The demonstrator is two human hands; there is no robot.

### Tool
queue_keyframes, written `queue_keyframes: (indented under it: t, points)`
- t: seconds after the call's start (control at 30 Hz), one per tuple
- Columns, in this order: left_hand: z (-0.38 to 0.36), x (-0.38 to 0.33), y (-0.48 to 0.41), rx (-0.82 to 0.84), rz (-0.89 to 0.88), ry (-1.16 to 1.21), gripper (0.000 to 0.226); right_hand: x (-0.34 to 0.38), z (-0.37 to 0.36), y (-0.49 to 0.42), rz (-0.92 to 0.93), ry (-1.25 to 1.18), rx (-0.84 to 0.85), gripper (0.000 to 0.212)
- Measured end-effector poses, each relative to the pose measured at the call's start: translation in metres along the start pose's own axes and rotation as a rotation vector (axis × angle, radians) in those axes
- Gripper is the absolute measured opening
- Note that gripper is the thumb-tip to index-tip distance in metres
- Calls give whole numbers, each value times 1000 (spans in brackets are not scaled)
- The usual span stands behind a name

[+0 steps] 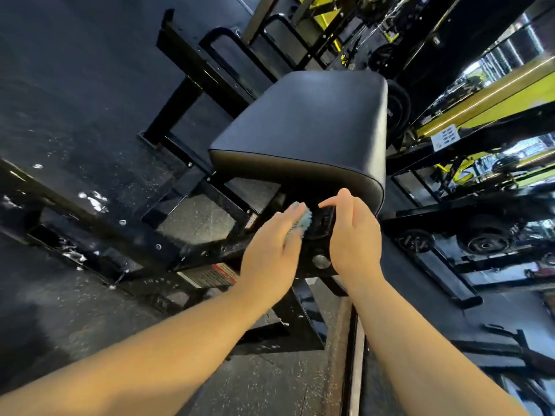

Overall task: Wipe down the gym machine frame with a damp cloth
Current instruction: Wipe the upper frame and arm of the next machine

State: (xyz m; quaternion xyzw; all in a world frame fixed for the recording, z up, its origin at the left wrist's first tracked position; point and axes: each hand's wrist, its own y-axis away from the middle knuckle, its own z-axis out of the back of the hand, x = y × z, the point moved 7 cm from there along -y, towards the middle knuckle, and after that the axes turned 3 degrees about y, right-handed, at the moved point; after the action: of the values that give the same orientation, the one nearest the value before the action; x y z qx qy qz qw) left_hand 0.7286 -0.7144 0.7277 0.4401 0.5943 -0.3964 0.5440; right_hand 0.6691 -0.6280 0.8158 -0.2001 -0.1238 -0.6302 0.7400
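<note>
Left hand [270, 250] flat, pressing blue cloth [304, 221] on frame [322, 223] under seat pad [303, 124]; right hand [353, 238] alongside, fingers hidden, grip unclear.

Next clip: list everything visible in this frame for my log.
seat pad: one, black, centre, on top of the frame
machine frame: one, black, under and left of the pad
cloth: one, light blue, on the frame below the pad
knob: one, silver, on the frame between the hands
warning label: one, red and white, low on the frame
weight plates: at least two, black, right
yellow beams: several, yellow-green, right and top background
floor: dark, white-flecked
left hand: presses the cloth, fingers flat
right hand: on the frame beneath the pad, fingers partly hidden
</note>
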Motion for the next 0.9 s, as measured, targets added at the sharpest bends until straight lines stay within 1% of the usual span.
queue_keyframes:
  t: [0.03, 0.07, 0.1, 0.2, 0.27, 0.3, 0.4, 0.43, 0.47, 0.5, 0.53, 0.63, 0.67, 0.7, 0.73, 0.8, 0.87, 0.9]
  points:
    - [0, 2, 2, -9, -41, 24, 43, 0, 0, 0, 2, -11, -7, 43]
    - [4, 14, 3, -29, -46, 33, 42, 0, 0, -1, 6, -17, -13, 42]
    - [11, 32, 3, -56, -14, 21, 41, 0, -1, -1, 11, -21, -16, 41]
    - [33, 85, 1, -129, 191, -44, 38, 1, 0, -1, 8, -16, -8, 39]
    - [34, 85, -1, -130, 288, -57, 39, 2, 0, 0, -6, -22, 1, 38]
    - [29, 70, -3, -108, 252, -38, 40, 2, 1, 0, -10, -18, 2, 37]
    - [4, -2, 1, -6, -52, 52, 39, 4, 1, 0, 14, 2, -10, 37]
    - [-1, -16, 6, 28, -129, 85, 37, 4, 1, 0, 22, 7, -16, 37]
    - [-2, -17, 9, 38, -179, 91, 35, 4, 1, 0, 23, 12, -20, 37]
    - [1, -9, 11, 31, -182, 77, 35, 4, 0, 0, 15, 11, -17, 36]
    - [7, 12, 9, 11, -132, 39, 37, 4, 0, 0, 4, 9, -13, 35]
    - [31, 76, 4, -43, 196, -62, 40, 3, 0, 1, -19, 16, -18, 35]
    - [34, 83, 3, -51, 278, -62, 41, 3, 1, 1, -20, 15, -22, 36]
    - [32, 77, 1, -42, 297, -53, 42, 3, 0, 2, -21, 10, -26, 36]
    - [26, 60, -4, -22, 246, -42, 42, 2, 0, 2, -19, 5, -31, 36]
    - [6, 5, -9, 30, 20, -4, 42, 3, 0, 3, -2, -13, -33, 38]
    - [-10, -42, -2, 91, -185, 59, 41, 4, 3, 4, 5, -112, -48, 36]
    - [-12, -48, 1, 99, -257, 61, 41, 3, 6, 5, -10, -173, -66, 34]
